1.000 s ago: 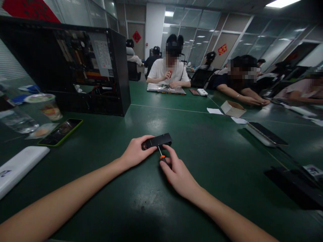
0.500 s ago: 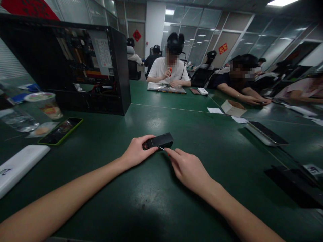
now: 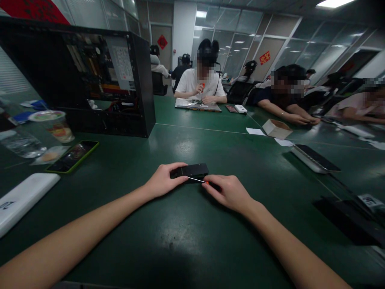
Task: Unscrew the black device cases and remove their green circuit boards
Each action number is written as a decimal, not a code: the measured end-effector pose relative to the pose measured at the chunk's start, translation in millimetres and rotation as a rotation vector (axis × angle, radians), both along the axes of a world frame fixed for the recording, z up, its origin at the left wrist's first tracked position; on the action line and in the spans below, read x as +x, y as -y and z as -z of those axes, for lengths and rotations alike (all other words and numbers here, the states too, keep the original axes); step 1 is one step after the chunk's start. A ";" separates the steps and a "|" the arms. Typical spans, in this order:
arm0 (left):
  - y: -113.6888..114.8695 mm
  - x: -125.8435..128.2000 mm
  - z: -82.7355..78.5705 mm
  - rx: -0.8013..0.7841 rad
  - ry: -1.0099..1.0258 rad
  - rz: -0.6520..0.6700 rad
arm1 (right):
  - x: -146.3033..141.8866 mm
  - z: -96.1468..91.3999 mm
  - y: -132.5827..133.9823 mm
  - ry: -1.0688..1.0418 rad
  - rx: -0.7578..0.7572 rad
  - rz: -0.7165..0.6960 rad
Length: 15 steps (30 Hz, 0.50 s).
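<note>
My left hand [image 3: 164, 180] is closed around the left end of a small black box-shaped device [image 3: 195, 170], thumb on the near side and fingers on the far side. The device rests at or just above the green table; which one I cannot tell. Between thumb and fingers, my right hand [image 3: 230, 191] pinches a screwdriver [image 3: 197, 180] with a thin metal shaft and a bit of orange-red at the handle. Its shaft points left along the device's near side, and the tip is by my left thumb. Most of the handle is hidden in my right hand.
A black open-sided computer case [image 3: 141, 84] stands at the back left. Near it are a plastic cup [image 3: 52, 124], a green-edged phone [image 3: 73, 156] and a white power bank [image 3: 24, 200]. To the right lie a small box [image 3: 276, 129] and a tablet-like device [image 3: 317, 157]. A co-worker [image 3: 200, 82] sits opposite.
My right hand has drawn back a little to the right, so more of the screwdriver's shaft shows. The black device has turned slightly in my left hand, now lying more level.
</note>
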<state>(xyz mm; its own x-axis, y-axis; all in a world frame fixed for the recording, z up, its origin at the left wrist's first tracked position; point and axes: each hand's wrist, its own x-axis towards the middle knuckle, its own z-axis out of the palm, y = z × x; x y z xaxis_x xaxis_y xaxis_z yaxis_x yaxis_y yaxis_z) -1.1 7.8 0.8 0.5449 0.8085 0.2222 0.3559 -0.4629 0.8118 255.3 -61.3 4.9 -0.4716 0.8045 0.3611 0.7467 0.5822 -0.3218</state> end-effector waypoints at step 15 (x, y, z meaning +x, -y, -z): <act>0.9 0.9 -0.8 -0.078 0.053 0.004 | 22.0 -3.6 -7.4 0.076 0.065 -0.028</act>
<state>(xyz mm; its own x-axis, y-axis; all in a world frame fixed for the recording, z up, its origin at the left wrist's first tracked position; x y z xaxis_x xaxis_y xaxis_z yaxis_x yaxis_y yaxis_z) -0.2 6.9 1.6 0.5370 0.8226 0.1871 0.3098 -0.3986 0.8632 277.3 -53.9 8.5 -0.5214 0.7666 0.3749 0.7507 0.6209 -0.2256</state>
